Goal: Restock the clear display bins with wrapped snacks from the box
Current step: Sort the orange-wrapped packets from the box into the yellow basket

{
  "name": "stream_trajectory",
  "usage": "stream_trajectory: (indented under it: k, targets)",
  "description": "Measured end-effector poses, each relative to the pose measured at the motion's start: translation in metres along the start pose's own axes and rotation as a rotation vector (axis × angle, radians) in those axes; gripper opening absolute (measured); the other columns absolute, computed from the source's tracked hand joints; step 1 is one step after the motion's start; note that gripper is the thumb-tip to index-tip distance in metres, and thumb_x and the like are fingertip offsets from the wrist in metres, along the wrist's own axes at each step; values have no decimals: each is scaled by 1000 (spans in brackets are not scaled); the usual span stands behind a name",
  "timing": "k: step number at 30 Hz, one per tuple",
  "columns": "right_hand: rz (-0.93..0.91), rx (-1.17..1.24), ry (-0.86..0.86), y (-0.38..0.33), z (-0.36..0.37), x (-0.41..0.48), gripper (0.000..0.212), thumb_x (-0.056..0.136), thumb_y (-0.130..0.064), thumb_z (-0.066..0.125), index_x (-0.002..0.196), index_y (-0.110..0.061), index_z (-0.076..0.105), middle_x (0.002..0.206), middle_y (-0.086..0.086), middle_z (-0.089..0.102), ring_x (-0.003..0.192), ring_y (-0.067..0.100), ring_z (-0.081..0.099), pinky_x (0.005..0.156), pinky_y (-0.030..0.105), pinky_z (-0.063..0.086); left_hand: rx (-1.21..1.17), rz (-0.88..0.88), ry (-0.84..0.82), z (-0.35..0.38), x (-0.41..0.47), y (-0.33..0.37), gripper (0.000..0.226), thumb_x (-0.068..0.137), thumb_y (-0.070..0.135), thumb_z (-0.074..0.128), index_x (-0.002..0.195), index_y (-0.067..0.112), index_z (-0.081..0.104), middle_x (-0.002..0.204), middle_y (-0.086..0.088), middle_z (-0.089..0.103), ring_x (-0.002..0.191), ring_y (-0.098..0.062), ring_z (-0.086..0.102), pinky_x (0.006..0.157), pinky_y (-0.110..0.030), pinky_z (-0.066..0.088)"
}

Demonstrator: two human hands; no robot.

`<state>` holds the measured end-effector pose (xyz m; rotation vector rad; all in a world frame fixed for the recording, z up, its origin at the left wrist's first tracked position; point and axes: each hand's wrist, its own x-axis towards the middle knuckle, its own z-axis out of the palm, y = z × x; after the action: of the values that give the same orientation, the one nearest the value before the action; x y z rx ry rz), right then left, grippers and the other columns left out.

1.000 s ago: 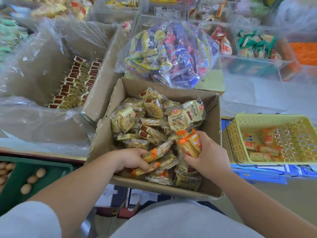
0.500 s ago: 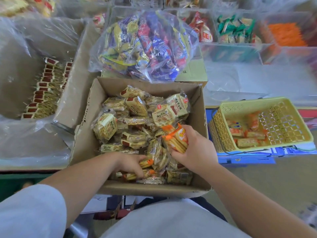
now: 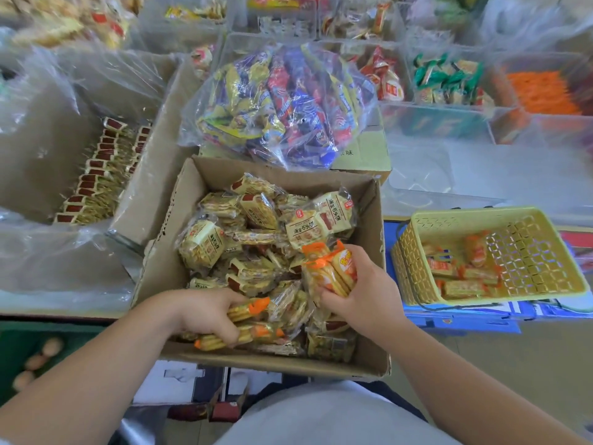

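An open cardboard box point(image 3: 167, 252) in front of me holds many wrapped cracker packs, mostly yellow with red ends point(image 3: 256, 239). Inside its near part, my left hand point(image 3: 205, 311) grips a few orange-ended cracker packs point(image 3: 248, 322). My right hand point(image 3: 362, 293) holds a bunch of orange-wrapped cracker packs point(image 3: 330, 271) upright just above the box's right side. Clear display bins point(image 3: 449, 120) with assorted snacks stand in rows at the back.
A yellow plastic basket point(image 3: 532, 252) with several orange packs sits right of the box. A clear bag of blue, red and yellow snacks point(image 3: 282, 101) lies behind it. At left, a plastic-lined carton point(image 3: 38, 162) holds rows of red-ended packs. Eggs in a green tray point(image 3: 35, 361) lie lower left.
My left hand has closed around orange-ended packs and lifted them slightly. My right hand keeps its bunch in about the same spot. The camera has shifted a little.
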<state>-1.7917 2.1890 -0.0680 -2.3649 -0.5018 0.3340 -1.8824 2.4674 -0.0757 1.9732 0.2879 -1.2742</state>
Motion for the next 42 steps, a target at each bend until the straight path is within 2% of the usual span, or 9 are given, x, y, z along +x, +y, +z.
stream_trajectory:
  k: [5, 9, 14, 19, 24, 29, 32, 35, 42]
  targets:
    - [62, 513, -93, 10, -20, 3, 54, 67, -48, 81, 114, -45, 54, 99, -14, 71, 86, 5, 70, 69, 25, 57, -563, 137, 337, 8, -42, -6, 83, 44, 28, 81, 125, 35, 67, 107, -5, 76, 93, -20, 72, 77, -29, 54]
    - [72, 781, -77, 31, -55, 13, 42, 66, -39, 81, 105, -39, 64, 95, -5, 75, 82, 9, 72, 65, 16, 54, -1251, 361, 573, 41, -44, 30, 61, 38, 16, 82, 98, 11, 74, 83, -18, 68, 61, -21, 68, 54, -27, 58]
    - [115, 717, -74, 103, -127, 30, 43, 63, -39, 79, 103, -42, 64, 88, -3, 75, 72, 9, 70, 58, 21, 54, -1423, 488, 596, 94, -17, 128, 67, 44, 19, 81, 111, 14, 77, 78, -19, 63, 61, -22, 63, 53, -31, 56]
    - [262, 376, -125, 219, -197, 57, 48, 72, -32, 85, 113, -28, 61, 81, -13, 73, 68, 0, 68, 58, 22, 52, -1389, 492, 672, 132, 40, 228, 63, 50, -12, 71, 103, 20, 81, 81, -13, 74, 66, -23, 68, 54, -27, 57]
    - [298, -160, -388, 291, -213, 85, 56, 72, -50, 80, 113, -24, 52, 92, -6, 64, 76, 9, 63, 51, 18, 44, -1312, 363, 757, 149, 77, 295, 62, 48, 9, 80, 104, 38, 77, 75, -1, 70, 58, -15, 62, 49, -27, 53]
    - [144, -524, -620, 321, -194, 102, 101, 71, -63, 75, 151, -21, 29, 144, 8, 48, 118, 25, 60, 90, 29, 49, -1082, 260, 783, 145, 102, 324, 65, 58, 21, 82, 116, 47, 69, 105, -3, 79, 94, -26, 74, 86, -46, 59]
    - [109, -567, -679, 325, -191, 104, 112, 69, -67, 73, 156, -17, 22, 155, 13, 33, 132, 29, 49, 103, 32, 43, -860, 267, 790, 139, 121, 342, 66, 50, 35, 80, 112, 54, 66, 104, 14, 76, 92, -5, 72, 77, -19, 55]
    - [66, -485, -610, 320, -202, 99, 93, 77, -65, 64, 155, -28, 29, 154, 6, 36, 132, 27, 49, 103, 37, 44, -605, 252, 779, 132, 149, 361, 69, 47, 40, 77, 113, 55, 61, 115, 28, 65, 100, 9, 64, 75, -7, 49]
    - [-14, -175, -359, 307, -244, 70, 39, 89, -39, 62, 128, -39, 56, 115, -15, 57, 109, 13, 59, 80, 26, 43, -49, 70, 632, 122, 227, 397, 100, 65, 39, 86, 152, 40, 37, 140, 5, 38, 124, -21, 51, 102, -34, 47]
